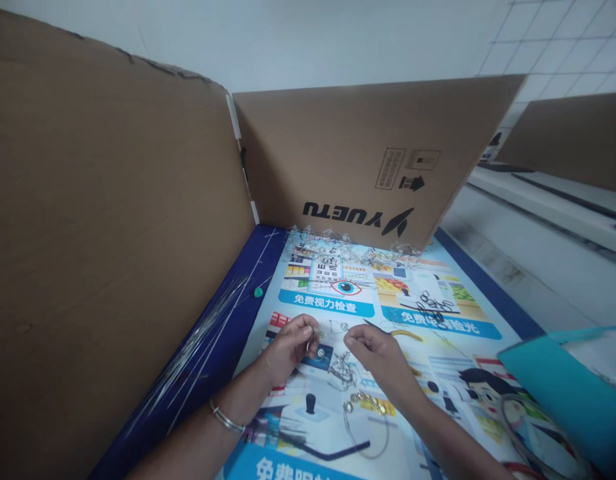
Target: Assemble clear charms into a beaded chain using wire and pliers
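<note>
My left hand (pixel 293 345) is closed, fingertips pinched on a small shiny metal piece (pixel 313 340) that looks like a ring or bent wire. Close by on the right, my right hand (pixel 372 345) is also in a pinch; what sits between its fingertips is too small to make out. The two hands are apart, above a printed sheet. Below and between them lies a tangle of silver wire pieces (pixel 344 371). Nearer to me is a thin wire loop (pixel 388 427) with several gold round pieces (pixel 367 399) along its top.
Cardboard panels (pixel 378 147) stand at the back and left. Long thin wires (pixel 201 340) lie on the left, near a small green piece (pixel 259 292). Black rings (pixel 433 303) are back right. A dark bent strip (pixel 333 456) lies in front; a turquoise sheet (pixel 553 373) stands right.
</note>
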The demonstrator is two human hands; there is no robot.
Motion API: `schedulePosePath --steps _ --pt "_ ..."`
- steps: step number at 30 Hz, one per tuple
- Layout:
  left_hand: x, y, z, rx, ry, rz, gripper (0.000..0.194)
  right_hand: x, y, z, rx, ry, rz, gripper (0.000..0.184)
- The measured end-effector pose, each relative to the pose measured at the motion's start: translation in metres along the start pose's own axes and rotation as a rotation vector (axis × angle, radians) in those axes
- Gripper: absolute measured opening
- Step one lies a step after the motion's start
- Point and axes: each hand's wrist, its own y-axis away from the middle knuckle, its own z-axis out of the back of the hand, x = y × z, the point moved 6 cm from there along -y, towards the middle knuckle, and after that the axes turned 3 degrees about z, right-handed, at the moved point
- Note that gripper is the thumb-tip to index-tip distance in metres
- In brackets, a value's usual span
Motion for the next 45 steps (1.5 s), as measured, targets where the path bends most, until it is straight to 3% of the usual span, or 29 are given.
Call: schedulePosePath --steps 20,31,39,45 --pt "0.0065 -0.0003 0.0028 -0.009 -0.053 0.032 0.010 0.0033 -0.0003 0.0049 -0.041 0.000 0.025 0.018" --pt "0.0020 0.0005 0.0022 -0.093 -0.136 -0.001 0.014 -0.0013 -0.0012 0.0079 -0.075 -0.015 0.041 0.019" --pt "0.0030 0.0001 0.0018 -0.074 -0.111 0.003 0.013 0.0022 -0.0007 0.0052 -0.038 -0.034 0.027 0.021" --pt "-0.0030 -0.0010 0.0027 -0.079 -0.027 -0.066 0.014 0.0031 0.0004 -0.0019 0.026 -0.041 0.004 0.022"
